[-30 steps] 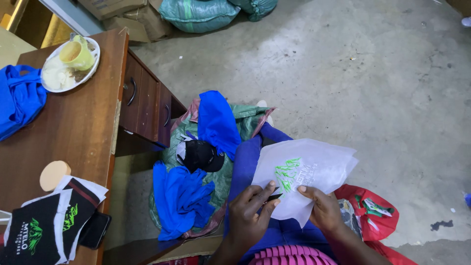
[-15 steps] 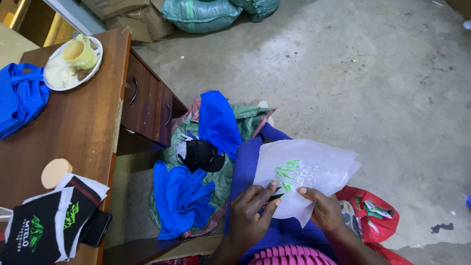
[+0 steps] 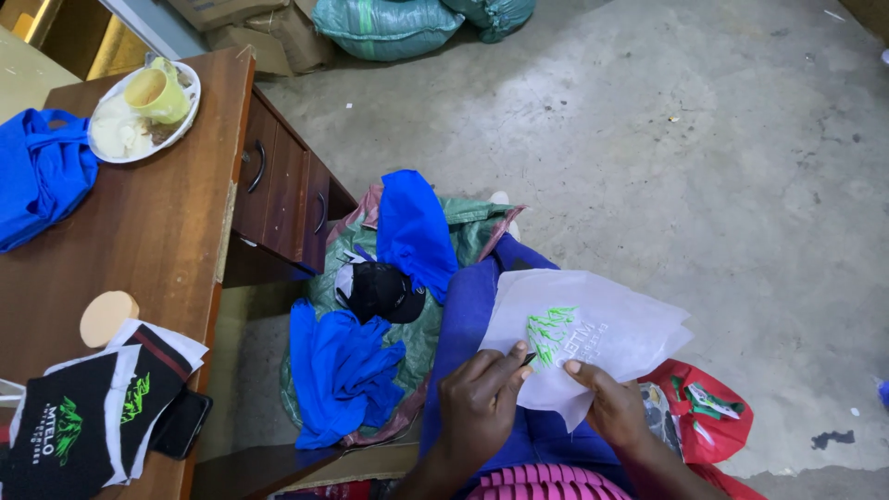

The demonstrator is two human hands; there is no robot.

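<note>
down on the blue cloth (image 3: pixel 463 324) over the lap lies a white backing sheet (image 3: pixel 602 333) with green stitching. the left hand (image 3: pixel 482 403) pinches a small dark tool (image 3: pixel 529 358) against the sheet; the right hand (image 3: pixel 616 407) presses the sheet's lower edge, fingers curled. just left of the sheet sits a black cap (image 3: pixel 380 292).

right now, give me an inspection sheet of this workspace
surface: brown wooden desk with drawers at left; bare concrete floor.
job's things: white backing sheet with green stitching, lying on blue cloth on the lap.
clutter: plate with yellow cup, round wooden lid, black printed cloths, phone, black cap, red bag.
grippers: left hand pinches a small dark tool at the stitching; right hand holds the sheet's lower edge.
cables: nothing seen.
surroundings: green sacks, cardboard boxes.
</note>
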